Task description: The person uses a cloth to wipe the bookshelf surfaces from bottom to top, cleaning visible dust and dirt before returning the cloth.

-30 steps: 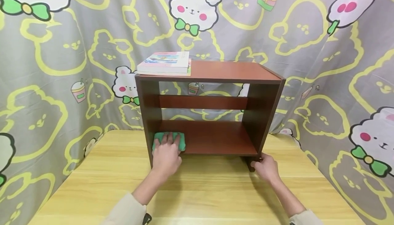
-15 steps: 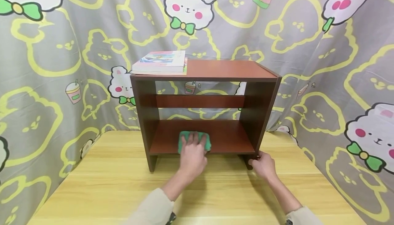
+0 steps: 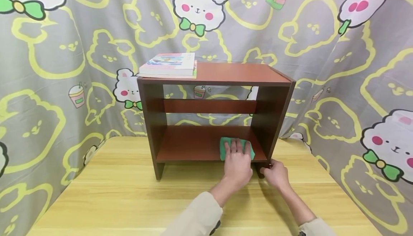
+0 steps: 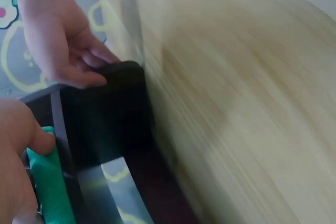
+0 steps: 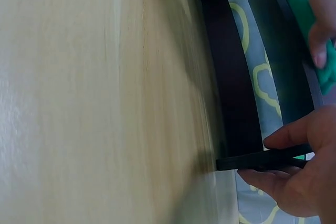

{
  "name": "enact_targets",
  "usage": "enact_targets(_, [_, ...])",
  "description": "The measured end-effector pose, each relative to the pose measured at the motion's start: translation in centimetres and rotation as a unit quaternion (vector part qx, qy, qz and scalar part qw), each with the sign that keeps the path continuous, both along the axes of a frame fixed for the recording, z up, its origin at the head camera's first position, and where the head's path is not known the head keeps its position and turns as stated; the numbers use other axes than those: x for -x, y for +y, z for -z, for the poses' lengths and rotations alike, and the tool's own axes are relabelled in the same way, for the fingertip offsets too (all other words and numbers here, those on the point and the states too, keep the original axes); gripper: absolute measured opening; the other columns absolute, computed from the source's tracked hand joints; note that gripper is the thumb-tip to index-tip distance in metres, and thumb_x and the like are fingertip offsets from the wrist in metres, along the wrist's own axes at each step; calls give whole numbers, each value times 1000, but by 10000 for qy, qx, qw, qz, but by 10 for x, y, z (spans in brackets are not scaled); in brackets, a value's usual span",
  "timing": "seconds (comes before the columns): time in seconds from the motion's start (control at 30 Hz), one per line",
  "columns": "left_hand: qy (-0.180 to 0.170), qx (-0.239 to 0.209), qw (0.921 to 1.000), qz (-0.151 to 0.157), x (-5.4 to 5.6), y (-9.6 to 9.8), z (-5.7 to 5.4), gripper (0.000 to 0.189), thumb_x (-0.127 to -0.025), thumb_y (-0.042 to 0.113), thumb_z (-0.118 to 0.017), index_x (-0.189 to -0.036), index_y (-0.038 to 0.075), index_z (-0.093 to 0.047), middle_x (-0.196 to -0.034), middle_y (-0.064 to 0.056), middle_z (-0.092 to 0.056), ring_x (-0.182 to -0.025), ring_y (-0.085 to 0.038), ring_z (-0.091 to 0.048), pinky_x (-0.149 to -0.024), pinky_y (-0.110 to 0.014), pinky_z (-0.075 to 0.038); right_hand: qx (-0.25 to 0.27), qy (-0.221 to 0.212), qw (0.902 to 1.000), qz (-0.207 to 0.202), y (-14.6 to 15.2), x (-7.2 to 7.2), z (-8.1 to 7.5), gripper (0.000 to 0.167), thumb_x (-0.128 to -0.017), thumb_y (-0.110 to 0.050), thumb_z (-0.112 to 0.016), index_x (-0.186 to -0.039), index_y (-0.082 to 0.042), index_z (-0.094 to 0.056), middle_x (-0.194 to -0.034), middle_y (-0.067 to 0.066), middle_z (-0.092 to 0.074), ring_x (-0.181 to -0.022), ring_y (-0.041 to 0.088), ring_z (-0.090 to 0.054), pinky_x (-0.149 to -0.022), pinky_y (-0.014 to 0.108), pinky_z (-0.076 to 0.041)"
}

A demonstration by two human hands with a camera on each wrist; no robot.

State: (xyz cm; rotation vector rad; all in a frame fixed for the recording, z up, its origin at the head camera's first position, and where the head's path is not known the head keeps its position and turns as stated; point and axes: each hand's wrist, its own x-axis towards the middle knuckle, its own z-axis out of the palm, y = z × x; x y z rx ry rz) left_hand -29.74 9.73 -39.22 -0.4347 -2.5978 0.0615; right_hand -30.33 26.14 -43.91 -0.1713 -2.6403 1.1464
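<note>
A small dark-brown bookshelf (image 3: pixel 216 74) stands upright on the table. My left hand (image 3: pixel 238 166) holds a folded green cloth (image 3: pixel 224 149) against the right part of its lower board (image 3: pixel 190 142). The fingers are spread over the cloth, and the thumb (image 5: pixel 318 45) lies against its near edge in the right wrist view. At the bottom of the right side panel (image 3: pixel 274 117), my right hand (image 3: pixel 277 174) grips the panel's foot. Its thumb and fingers lie on opposite faces of the panel edge (image 5: pixel 252 160) in the right wrist view.
Stacked books (image 3: pixel 169 65) lie on the left of the shelf's top. Light wooden tabletop (image 3: pixel 129 200) extends in front and to both sides. A grey patterned curtain (image 3: pixel 106 17) hangs close behind and at the sides.
My left hand has slid the green cloth along the lower board from the left end to the right. The right hand keeps its grip on the shelf's foot. The view has shifted slightly.
</note>
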Motion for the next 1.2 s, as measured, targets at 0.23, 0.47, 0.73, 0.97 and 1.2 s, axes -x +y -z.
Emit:
enact_targets(0.23, [-283, 187, 9994, 14, 2, 10, -9, 73, -84, 46, -74, -149, 27, -48, -152, -11, -51, -142, -28, -46, -117, -47, -36, 81, -62, 9999, -34, -1, 1, 1, 30, -81, -11, -66, -106, 4, -73, -77, 9, -76, -64, 17, -57, -59, 32, -44])
enact_targets(0.47, [-922, -178, 9955, 141, 10, -3, -26, 78, -91, 49, -70, -157, 20, -39, -155, -13, -46, -141, -29, -47, -112, -41, -43, 14, 27, 10000, -32, -3, -1, -1, 28, -80, -10, -66, -103, 4, -73, -72, 7, -74, -61, 16, -56, -59, 32, -43])
enact_targets(0.73, [-983, -1583, 9824, 150, 16, -2, -37, 69, -94, 38, -68, -153, 13, -42, -140, -26, -55, -127, -42, -58, -100, -44, -53, -33, 38, 10000, -9, -3, -1, -1, 22, -80, -10, -65, -96, 2, -73, -66, 2, -68, -62, 18, -54, -58, 32, -43])
enact_targets(0.97, [-781, -1188, 9898, 61, 13, 12, -32, 78, -92, 55, -65, -152, 10, -44, -136, -19, -59, -125, -35, -59, -102, -43, -52, 50, 65, 10000, 19, -3, 1, 1, 22, -79, -9, -65, -95, 3, -73, -68, 5, -70, -63, 19, -55, -57, 32, -44])
enact_targets(1.2, [-862, -908, 9921, -83, 20, 13, -37, 82, -83, 47, -79, -149, 9, -48, -129, -14, -63, -118, -29, -61, -84, -35, -58, 22, 51, 10000, 49, -2, 0, 2, 21, -80, -9, -63, -96, 2, -73, -66, 3, -68, -62, 19, -55, -57, 31, -43])
